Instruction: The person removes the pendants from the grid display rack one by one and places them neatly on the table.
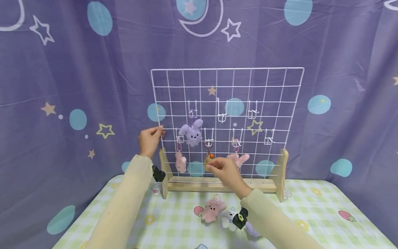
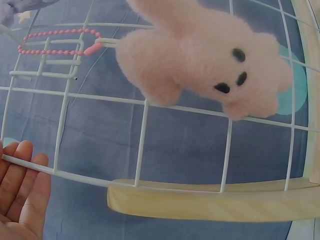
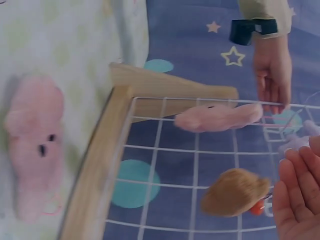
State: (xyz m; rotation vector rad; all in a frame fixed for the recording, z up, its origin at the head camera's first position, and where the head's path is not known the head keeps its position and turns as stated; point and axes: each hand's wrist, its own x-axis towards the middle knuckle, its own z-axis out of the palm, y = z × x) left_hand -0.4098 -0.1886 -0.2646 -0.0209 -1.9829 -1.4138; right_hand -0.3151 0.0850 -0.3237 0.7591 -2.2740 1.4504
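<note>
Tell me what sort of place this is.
Probably a small tabletop display corner, perhaps indoors: a white wire grid on a wooden stand holds hanging plush charms, a checkered tablecloth lies beneath, and a purple curtain with stars and moons hangs behind.

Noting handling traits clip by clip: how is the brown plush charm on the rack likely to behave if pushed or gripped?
The brown plush charm likely swings if pushed, since it hangs from the wire rack. Its fuzzy, stuffed-looking body should squash softly and be light for its size. That fuzz probably gives grip rather than slipperiness.
</note>
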